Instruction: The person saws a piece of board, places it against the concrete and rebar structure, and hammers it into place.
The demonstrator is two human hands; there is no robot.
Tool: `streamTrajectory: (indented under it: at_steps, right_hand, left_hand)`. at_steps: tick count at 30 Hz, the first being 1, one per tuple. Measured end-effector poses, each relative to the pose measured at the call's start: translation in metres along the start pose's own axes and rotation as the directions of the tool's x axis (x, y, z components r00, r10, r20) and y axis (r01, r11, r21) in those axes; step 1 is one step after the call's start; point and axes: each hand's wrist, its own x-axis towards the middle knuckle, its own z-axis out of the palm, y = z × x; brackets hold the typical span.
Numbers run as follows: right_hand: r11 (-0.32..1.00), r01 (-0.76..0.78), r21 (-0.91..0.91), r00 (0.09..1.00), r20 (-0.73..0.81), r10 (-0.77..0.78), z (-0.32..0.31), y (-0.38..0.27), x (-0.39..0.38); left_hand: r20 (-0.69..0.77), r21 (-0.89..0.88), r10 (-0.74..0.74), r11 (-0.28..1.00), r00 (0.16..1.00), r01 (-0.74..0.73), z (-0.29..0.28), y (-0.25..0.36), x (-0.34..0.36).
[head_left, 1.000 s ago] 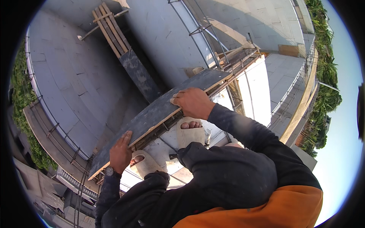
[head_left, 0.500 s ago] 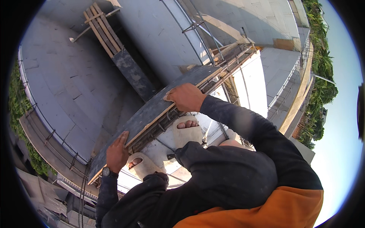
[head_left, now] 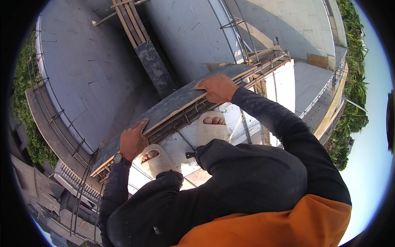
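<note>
A long dark-faced plywood board [head_left: 173, 107] with a pale edge lies diagonally before me, over metal bars. My left hand [head_left: 131, 140], with a watch at the wrist, is closed on its near edge toward the left, fingertips on the dark face. My right hand [head_left: 216, 88] is closed over the same edge farther right. Below the board are my feet in cream slide sandals [head_left: 212, 133], on a pale, sunlit surface crossed by bars. My bent knees are just behind them.
Beyond the board is a deep, shadowed drop between grey walls [head_left: 90, 74], bridged by poles and a dark plank [head_left: 154, 66]. Scaffold tubes [head_left: 232, 22] rise at upper right. Rebar lines a ledge [head_left: 45, 111] at left. Treetops, lower roofs and sky lie outside.
The view has shifted, so the board, hands and surroundings sit higher in the picture than before. Both hands remain on the board's edge, with no clear change of grip.
</note>
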Motion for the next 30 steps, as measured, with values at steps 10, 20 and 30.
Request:
streamTrajectory:
  at_steps: [10,20,30]
  right_hand:
    - [0.998,0.006,-0.068,0.967,0.256,0.011,-0.026,-0.018,0.005]
    - [0.923,0.287,-0.256,0.739,0.673,-0.042,-0.04,-0.109,0.076]
    - [0.929,0.313,-0.195,0.765,0.631,-0.125,-0.019,-0.099,0.085]
  left_hand:
    - [-0.099,-0.1,0.039,0.994,0.994,-0.049,0.016,-0.019,-0.004]
    - [-0.161,-0.096,0.007,0.995,0.987,-0.022,0.029,-0.026,-0.011]
    - [-0.23,-0.141,0.037,0.987,0.972,-0.071,0.028,-0.034,-0.004]
